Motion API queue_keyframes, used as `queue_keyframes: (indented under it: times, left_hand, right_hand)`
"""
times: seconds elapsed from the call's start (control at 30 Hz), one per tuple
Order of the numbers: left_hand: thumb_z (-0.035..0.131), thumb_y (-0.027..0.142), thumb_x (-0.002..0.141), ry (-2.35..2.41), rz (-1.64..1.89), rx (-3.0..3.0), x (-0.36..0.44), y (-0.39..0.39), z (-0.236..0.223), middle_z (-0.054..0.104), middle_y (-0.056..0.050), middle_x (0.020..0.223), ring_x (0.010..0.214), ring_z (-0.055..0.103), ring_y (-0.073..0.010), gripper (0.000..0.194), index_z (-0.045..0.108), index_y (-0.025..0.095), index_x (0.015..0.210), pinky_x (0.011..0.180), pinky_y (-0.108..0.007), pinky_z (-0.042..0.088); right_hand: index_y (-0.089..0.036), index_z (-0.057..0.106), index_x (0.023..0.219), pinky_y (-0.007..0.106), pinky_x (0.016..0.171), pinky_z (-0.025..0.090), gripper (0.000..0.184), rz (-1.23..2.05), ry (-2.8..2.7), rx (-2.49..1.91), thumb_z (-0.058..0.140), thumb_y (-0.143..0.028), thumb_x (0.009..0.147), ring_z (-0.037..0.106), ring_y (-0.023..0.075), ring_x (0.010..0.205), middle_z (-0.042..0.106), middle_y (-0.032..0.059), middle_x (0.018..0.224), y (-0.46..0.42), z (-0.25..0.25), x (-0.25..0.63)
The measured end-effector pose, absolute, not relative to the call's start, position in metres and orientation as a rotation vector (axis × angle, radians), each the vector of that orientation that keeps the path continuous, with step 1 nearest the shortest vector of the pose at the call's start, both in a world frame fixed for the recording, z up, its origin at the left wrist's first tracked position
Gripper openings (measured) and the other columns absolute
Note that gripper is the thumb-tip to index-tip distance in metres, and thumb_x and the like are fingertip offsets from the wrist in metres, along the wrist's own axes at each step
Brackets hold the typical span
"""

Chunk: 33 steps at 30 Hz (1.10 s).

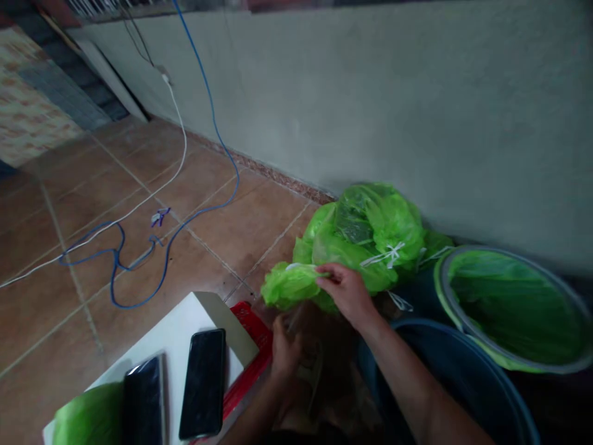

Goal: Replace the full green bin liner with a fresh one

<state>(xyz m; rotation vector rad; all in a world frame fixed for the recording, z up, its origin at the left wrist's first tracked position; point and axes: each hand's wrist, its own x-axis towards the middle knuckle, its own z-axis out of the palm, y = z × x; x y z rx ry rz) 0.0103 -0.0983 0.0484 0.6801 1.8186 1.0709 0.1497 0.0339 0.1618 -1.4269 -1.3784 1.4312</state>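
Observation:
My right hand (345,290) pinches the neck of a small green plastic bag (290,285) and holds it just above the floor. Behind it lie larger tied green bags (370,232) with white drawstrings. My left hand (285,351) is lower, fingers curled round something clear or brownish that I cannot make out in the dim light. A red basket (250,337) lies under and left of that hand.
A white board (169,346) at the bottom left carries two dark phones (204,383) and a green bag (88,417). A bin lined in green (514,306) stands at the right beside a dark blue tub (463,371). Blue and white cables (139,247) trail over the tiled floor.

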Motion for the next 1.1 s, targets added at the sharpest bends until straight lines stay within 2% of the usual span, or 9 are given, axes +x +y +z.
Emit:
queue_keyframes:
  times: [0.1,0.17,0.3,0.47,0.6,0.73,0.87,0.97,1.1]
  left_hand:
    - [0.075,0.029,0.065,1.448,1.086,0.521,0.026,-0.074,0.102,0.056,-0.011,0.124,0.110,0.057,-0.0265,0.071,0.043,0.024,0.128,0.094,-0.039,0.043]
    - [0.074,0.033,0.068,1.174,1.020,0.347,0.037,-0.057,0.141,0.058,-0.010,0.124,0.109,0.059,-0.0262,0.071,0.041,0.026,0.131,0.090,-0.038,0.045]
    - [0.067,0.039,0.076,0.770,0.824,0.200,0.066,-0.033,0.205,0.064,-0.008,0.110,0.097,0.064,-0.0243,0.048,0.051,0.023,0.118,0.081,-0.038,0.049]
    - [0.069,0.022,0.070,0.769,0.831,0.237,0.121,-0.037,0.254,0.068,-0.005,0.086,0.076,0.066,-0.0186,0.029,0.059,0.017,0.097,0.068,-0.031,0.051]
    - [0.068,0.009,0.058,0.929,1.063,0.412,0.152,-0.053,0.275,0.064,0.003,0.070,0.059,0.059,-0.0117,0.043,0.060,0.018,0.099,0.058,-0.023,0.044]
    - [0.064,0.009,0.054,1.024,1.340,0.762,0.167,-0.068,0.288,0.065,0.002,0.077,0.064,0.058,-0.0101,0.041,0.067,0.017,0.094,0.061,-0.022,0.044]
    - [0.065,0.014,0.054,1.003,1.353,0.775,0.176,-0.085,0.294,0.066,0.002,0.078,0.064,0.058,-0.0102,0.042,0.068,0.018,0.096,0.061,-0.022,0.044]
    - [0.068,0.018,0.054,1.049,1.293,0.714,0.174,-0.091,0.293,0.064,0.003,0.070,0.058,0.056,-0.0087,0.042,0.067,0.017,0.096,0.057,-0.021,0.043]
    - [0.069,0.017,0.052,1.126,1.287,0.742,0.168,-0.085,0.288,0.061,0.005,0.063,0.052,0.054,-0.0074,0.041,0.068,0.015,0.092,0.053,-0.021,0.042]
  right_hand:
    - [-0.015,0.065,0.098,0.019,0.044,0.031,0.036,1.505,-0.936,-1.290,0.074,-0.033,0.068,0.042,0.0069,0.047,0.051,-0.0073,0.054,0.027,0.232,0.195]
    - [-0.015,0.065,0.101,0.018,0.041,0.027,0.047,1.542,-0.713,-1.266,0.080,-0.034,0.061,0.039,0.0050,0.045,0.052,-0.0077,0.055,0.005,0.267,0.217]
    - [-0.014,0.065,0.096,0.015,0.040,0.027,0.052,1.450,-0.345,-1.254,0.086,-0.026,0.050,0.040,0.0028,0.044,0.058,-0.0054,0.061,-0.054,0.301,0.247]
    - [-0.015,0.059,0.079,0.014,0.040,0.033,0.041,1.296,-0.170,-1.198,0.085,-0.022,0.048,0.044,0.0037,0.045,0.062,-0.0028,0.061,-0.122,0.312,0.278]
    - [-0.016,0.061,0.082,0.016,0.038,0.031,0.034,0.854,-0.261,-1.293,0.077,-0.027,0.055,0.043,0.0052,0.041,0.060,-0.0046,0.056,-0.164,0.305,0.306]
    - [-0.018,0.057,0.074,0.018,0.036,0.029,0.021,0.446,-0.162,-1.364,0.068,-0.024,0.057,0.041,0.0061,0.038,0.052,-0.0080,0.047,-0.204,0.285,0.337]
    - [-0.020,0.052,0.068,0.020,0.041,0.041,0.020,0.524,0.058,-1.299,0.066,-0.019,0.053,0.051,0.0099,0.044,0.054,-0.0064,0.050,-0.241,0.274,0.364]
    - [-0.020,0.051,0.069,0.026,0.053,0.053,0.017,0.635,0.177,-1.204,0.058,-0.014,0.054,0.058,0.0121,0.050,0.059,-0.0037,0.056,-0.258,0.275,0.382]
    - [-0.021,0.050,0.069,0.030,0.060,0.055,0.013,0.659,0.198,-1.163,0.053,-0.014,0.059,0.060,0.0132,0.053,0.060,-0.0022,0.057,-0.264,0.280,0.402]
